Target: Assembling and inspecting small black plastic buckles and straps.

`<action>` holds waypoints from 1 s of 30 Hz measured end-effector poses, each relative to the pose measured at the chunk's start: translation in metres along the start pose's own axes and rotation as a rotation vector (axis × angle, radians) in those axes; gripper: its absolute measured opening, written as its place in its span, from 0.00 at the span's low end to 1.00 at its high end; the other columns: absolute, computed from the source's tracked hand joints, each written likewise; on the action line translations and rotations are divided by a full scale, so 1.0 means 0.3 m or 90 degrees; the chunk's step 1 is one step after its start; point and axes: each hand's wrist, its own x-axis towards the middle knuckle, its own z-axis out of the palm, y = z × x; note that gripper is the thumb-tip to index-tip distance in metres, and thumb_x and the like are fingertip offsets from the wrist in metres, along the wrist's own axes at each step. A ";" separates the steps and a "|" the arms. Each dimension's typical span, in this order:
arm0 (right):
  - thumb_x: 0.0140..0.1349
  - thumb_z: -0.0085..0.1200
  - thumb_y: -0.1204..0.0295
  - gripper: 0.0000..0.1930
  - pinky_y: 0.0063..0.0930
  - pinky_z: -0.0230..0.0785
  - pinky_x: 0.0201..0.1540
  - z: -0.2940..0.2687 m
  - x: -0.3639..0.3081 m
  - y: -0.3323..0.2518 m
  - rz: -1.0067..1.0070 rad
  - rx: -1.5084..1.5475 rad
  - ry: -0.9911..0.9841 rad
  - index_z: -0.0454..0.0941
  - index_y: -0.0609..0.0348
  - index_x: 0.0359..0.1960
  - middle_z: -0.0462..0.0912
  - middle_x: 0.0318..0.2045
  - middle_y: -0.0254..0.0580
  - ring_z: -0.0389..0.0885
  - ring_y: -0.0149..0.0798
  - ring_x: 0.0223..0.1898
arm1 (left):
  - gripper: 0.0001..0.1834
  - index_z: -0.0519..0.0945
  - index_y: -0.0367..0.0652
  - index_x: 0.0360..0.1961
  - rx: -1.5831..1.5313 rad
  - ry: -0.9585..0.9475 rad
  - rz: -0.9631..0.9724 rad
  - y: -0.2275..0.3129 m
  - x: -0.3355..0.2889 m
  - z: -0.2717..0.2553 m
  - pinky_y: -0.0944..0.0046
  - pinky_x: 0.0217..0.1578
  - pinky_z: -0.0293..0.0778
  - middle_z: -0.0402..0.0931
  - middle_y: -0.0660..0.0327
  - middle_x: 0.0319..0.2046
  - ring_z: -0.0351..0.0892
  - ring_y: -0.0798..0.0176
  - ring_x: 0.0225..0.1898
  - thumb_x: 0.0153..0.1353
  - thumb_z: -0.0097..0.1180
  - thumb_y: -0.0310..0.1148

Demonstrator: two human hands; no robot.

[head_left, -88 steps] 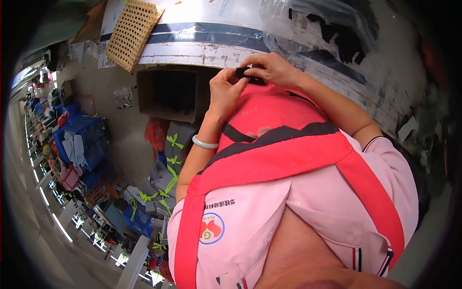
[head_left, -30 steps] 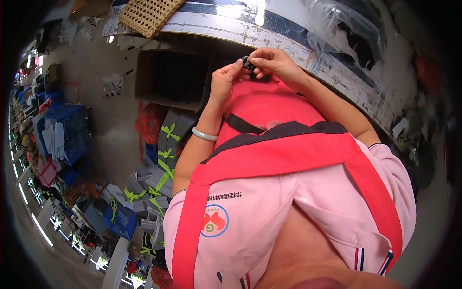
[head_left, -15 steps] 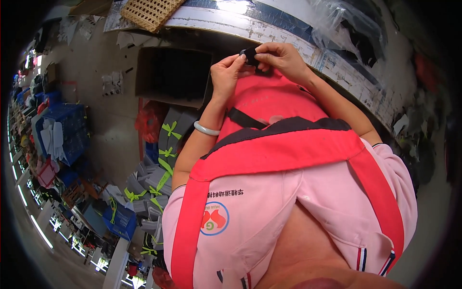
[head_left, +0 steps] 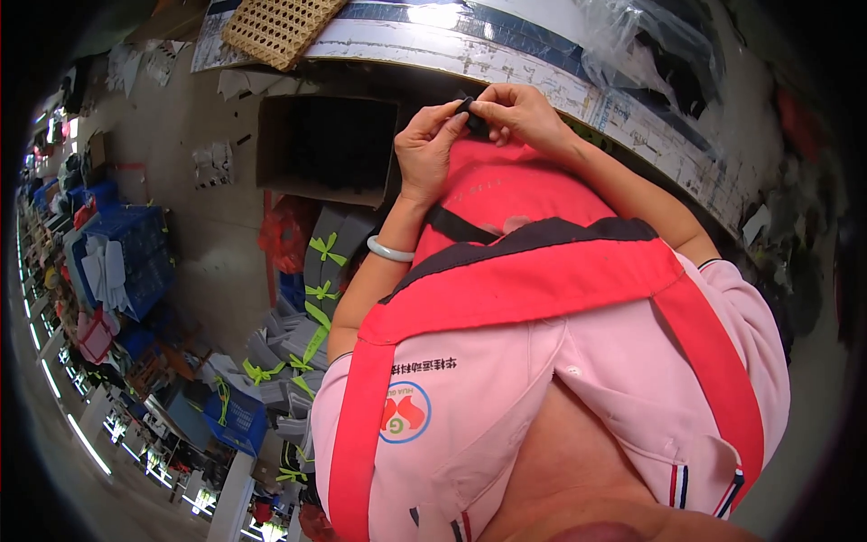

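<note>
A small black piece of soft material (head_left: pixel 473 121) is pinched between my two hands, over the far end of my red apron (head_left: pixel 524 185). My left hand (head_left: pixel 428 149) is closed, thumb and forefinger gripping the piece's left side. From the right, my right hand (head_left: pixel 526 113) pinches its upper edge with thumb and fingertips. The fingers cover much of the piece, so its full shape is hidden. Just left of my left hand stands an open cardboard box (head_left: pixel 390 172) with dark contents.
Beyond my hands runs a worn table edge (head_left: pixel 397 45) bearing a woven cane panel (head_left: pixel 275 32) and clear plastic sheeting (head_left: pixel 646 45). On the left floor are grey bundles tied with green strips (head_left: pixel 327 248), a red plastic bag (head_left: pixel 287 237) and blue crates (head_left: pixel 135 257).
Both hands have shifted slightly around the black piece, which now looks more bunched between the fingertips. The view has moved a little.
</note>
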 end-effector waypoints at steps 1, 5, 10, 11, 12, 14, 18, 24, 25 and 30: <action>0.65 0.53 0.64 0.11 0.15 0.68 0.24 0.003 -0.003 -0.003 0.000 0.002 0.002 0.77 0.60 0.34 0.76 0.23 0.31 0.75 0.22 0.22 | 0.09 0.83 0.35 0.40 -0.012 0.003 0.018 -0.005 0.003 -0.004 0.76 0.34 0.71 0.78 0.65 0.32 0.76 0.74 0.32 0.57 0.60 0.19; 0.66 0.52 0.64 0.11 0.15 0.69 0.26 -0.028 -0.004 -0.039 -0.029 0.085 -0.049 0.77 0.60 0.37 0.76 0.23 0.30 0.76 0.22 0.24 | 0.10 0.83 0.36 0.38 0.062 -0.042 0.146 0.022 0.003 -0.010 0.75 0.35 0.71 0.77 0.63 0.33 0.75 0.72 0.35 0.54 0.60 0.17; 0.66 0.53 0.65 0.11 0.15 0.70 0.30 -0.065 0.032 -0.015 -0.089 -0.058 -0.067 0.77 0.60 0.39 0.77 0.26 0.30 0.75 0.22 0.26 | 0.10 0.83 0.37 0.37 0.082 -0.069 0.144 0.038 -0.015 -0.014 0.74 0.38 0.70 0.74 0.62 0.39 0.74 0.70 0.39 0.53 0.60 0.16; 0.66 0.53 0.65 0.11 0.15 0.70 0.30 -0.065 0.039 -0.004 -0.089 -0.058 -0.065 0.77 0.60 0.39 0.77 0.26 0.30 0.75 0.22 0.26 | 0.10 0.83 0.36 0.38 0.091 -0.079 0.148 0.043 -0.015 -0.014 0.74 0.40 0.69 0.72 0.62 0.42 0.72 0.70 0.42 0.54 0.60 0.16; 0.66 0.53 0.65 0.10 0.15 0.69 0.32 -0.062 0.050 0.011 -0.157 -0.046 -0.019 0.77 0.60 0.39 0.77 0.27 0.30 0.75 0.22 0.28 | 0.10 0.83 0.36 0.38 0.091 -0.081 0.149 0.047 -0.014 -0.011 0.74 0.40 0.69 0.72 0.62 0.42 0.72 0.70 0.42 0.54 0.60 0.16; 0.66 0.53 0.66 0.10 0.15 0.69 0.34 -0.052 0.057 0.008 -0.224 -0.033 0.025 0.77 0.61 0.39 0.77 0.28 0.30 0.75 0.22 0.29 | 0.09 0.83 0.37 0.36 0.110 -0.080 0.171 0.053 -0.012 -0.009 0.71 0.38 0.72 0.73 0.60 0.42 0.75 0.67 0.39 0.53 0.61 0.17; 0.66 0.53 0.67 0.09 0.16 0.69 0.36 -0.039 0.051 -0.008 -0.190 0.012 0.054 0.76 0.60 0.37 0.78 0.30 0.30 0.75 0.22 0.30 | 0.09 0.83 0.37 0.36 0.127 -0.102 0.180 0.064 -0.015 -0.017 0.71 0.39 0.72 0.74 0.60 0.41 0.76 0.66 0.40 0.53 0.60 0.17; 0.65 0.54 0.68 0.08 0.17 0.70 0.36 -0.028 0.051 0.019 -0.135 0.052 0.033 0.76 0.60 0.36 0.79 0.30 0.32 0.76 0.23 0.30 | 0.08 0.82 0.36 0.35 0.104 -0.133 0.135 0.071 -0.036 -0.023 0.71 0.38 0.72 0.76 0.60 0.36 0.77 0.66 0.37 0.53 0.59 0.16; 0.65 0.54 0.68 0.08 0.17 0.70 0.36 -0.025 0.052 0.026 -0.114 0.073 0.008 0.76 0.60 0.37 0.79 0.29 0.32 0.76 0.23 0.30 | 0.08 0.82 0.35 0.35 0.124 -0.097 0.111 0.068 -0.051 -0.048 0.72 0.38 0.72 0.76 0.60 0.35 0.76 0.67 0.37 0.54 0.58 0.16; 0.64 0.53 0.65 0.12 0.24 0.71 0.40 -0.300 0.033 0.204 -0.101 -0.063 0.267 0.77 0.62 0.37 0.80 0.30 0.34 0.77 0.27 0.35 | 0.09 0.80 0.36 0.41 0.327 0.065 -0.003 0.003 -0.080 -0.399 0.71 0.41 0.74 0.74 0.60 0.42 0.76 0.68 0.39 0.59 0.55 0.19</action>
